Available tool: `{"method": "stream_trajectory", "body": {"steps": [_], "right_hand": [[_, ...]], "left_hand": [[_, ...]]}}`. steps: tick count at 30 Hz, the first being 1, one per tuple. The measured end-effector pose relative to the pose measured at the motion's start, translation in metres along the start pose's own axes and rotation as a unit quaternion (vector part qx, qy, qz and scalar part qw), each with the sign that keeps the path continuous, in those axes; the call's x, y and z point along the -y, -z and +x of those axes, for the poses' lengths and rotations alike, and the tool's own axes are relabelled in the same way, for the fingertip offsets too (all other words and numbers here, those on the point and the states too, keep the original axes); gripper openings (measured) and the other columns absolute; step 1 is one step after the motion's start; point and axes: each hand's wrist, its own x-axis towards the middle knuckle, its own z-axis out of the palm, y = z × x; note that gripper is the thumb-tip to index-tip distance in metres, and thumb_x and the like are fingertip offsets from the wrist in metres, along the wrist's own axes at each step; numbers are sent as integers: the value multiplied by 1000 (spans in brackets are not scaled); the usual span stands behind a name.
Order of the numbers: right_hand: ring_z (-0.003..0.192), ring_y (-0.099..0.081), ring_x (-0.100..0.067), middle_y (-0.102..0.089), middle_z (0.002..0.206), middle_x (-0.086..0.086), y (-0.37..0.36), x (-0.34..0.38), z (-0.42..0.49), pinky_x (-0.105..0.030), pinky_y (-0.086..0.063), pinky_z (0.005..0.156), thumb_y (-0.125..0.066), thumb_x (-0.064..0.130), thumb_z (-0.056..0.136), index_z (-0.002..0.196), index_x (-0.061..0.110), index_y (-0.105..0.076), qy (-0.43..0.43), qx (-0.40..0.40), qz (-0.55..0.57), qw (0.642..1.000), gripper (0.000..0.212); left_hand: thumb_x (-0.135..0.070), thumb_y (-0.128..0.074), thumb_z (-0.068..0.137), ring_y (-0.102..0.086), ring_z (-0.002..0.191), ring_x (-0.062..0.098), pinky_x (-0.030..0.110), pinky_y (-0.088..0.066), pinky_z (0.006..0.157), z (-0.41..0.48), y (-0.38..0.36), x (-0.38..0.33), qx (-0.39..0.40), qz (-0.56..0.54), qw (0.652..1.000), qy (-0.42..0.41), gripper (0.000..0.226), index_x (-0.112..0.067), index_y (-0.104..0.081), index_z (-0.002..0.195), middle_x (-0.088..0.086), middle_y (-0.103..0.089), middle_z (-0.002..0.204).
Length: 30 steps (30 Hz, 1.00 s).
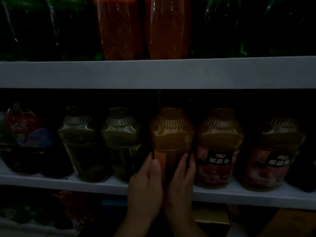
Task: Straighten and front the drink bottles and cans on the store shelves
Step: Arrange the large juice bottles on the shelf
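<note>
Orange bottle (171, 139) stands upright at the middle shelf (102, 184) front edge, centre of the row, and you have both hands on its lower half. Your left hand (147, 183) wraps the left side, thumb (156, 168) pressed flat on the label front, the other fingers curled round the side and mostly hidden. Your right hand (179, 183) cups the right side, fingers (183, 161) held close together and laid along the bottle, tips reaching into the gap beside the next bottle. Label looks turned off to the left, only an orange strip showing. Just right, two red-label bottles (219, 151) face forward with white characters readable. Just left, two green bottles (119, 144) stand upright, labels not facing you. Far left, dark bottles with a red and blue wrap (25, 132), blurred, can't tell more. Upper shelf (153, 74) carries two tall orange bottles (145, 28) flanked by dark green ones (51, 28). Scene is very dim; lower shelf contents unreadable.
</note>
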Motion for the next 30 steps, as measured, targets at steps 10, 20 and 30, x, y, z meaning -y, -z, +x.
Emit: {"method": "stream_trajectory", "body": {"steps": [10,20,30], "right_hand": [[131,-38,-30,-23,153,-10,-5,3,2,-43,-43,90,-76,54,66,148,18,-20,9,-89,-7,996,106],[132,-30,-30,-33,142,-12,-19,5,5,-35,-22,109,-63,62,62,137,6,-31,82,-173,27,981,99],[137,-21,-4,-11,150,23,-5,-19,7,-29,-27,107,-80,21,71,143,47,-8,33,-55,119,991,105]], "left_hand": [[-39,-60,79,-61,82,4,21,-46,70,47,30,-26,-66,221,970,-81,46,-33,-52,124,-12,-67,91],[-52,-62,72,-61,89,16,25,-46,70,92,23,-73,32,238,968,-72,51,-29,-47,114,-5,-64,101],[-75,-48,69,-62,76,11,28,-52,61,88,27,-72,-23,306,939,-156,59,-28,-59,103,-10,-64,88]]}}
